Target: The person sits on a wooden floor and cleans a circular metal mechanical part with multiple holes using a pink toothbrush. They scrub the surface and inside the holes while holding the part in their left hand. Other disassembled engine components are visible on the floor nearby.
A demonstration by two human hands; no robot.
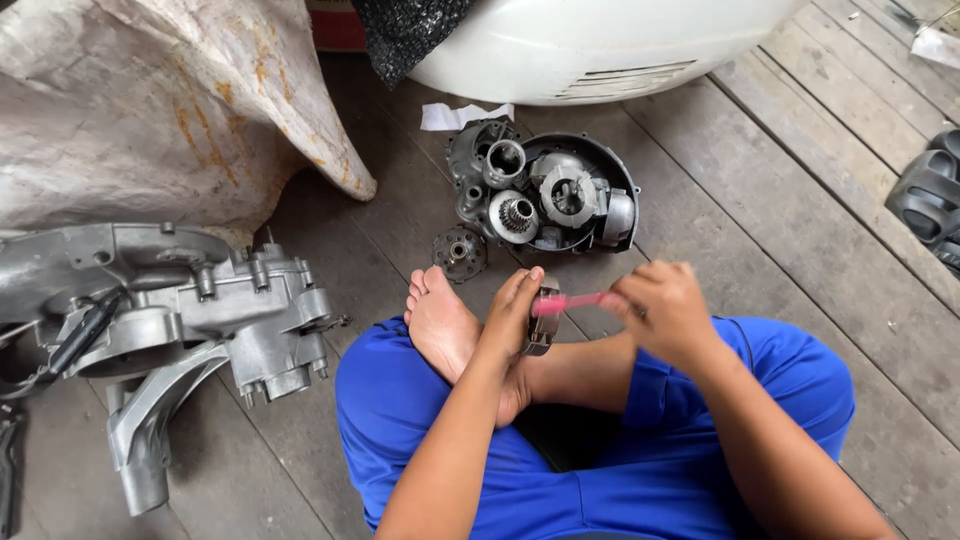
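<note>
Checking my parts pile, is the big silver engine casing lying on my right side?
No, the silver engine casing lies on the floor boards to the left of the person, beyond the left hand.

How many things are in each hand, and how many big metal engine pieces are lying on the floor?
Curved metal part in the left hand: 1
Pink brush in the right hand: 1
Big engine casing on the floor: 1
Round cover full of parts: 1
Small round gear piece: 1
Total: 5
</note>
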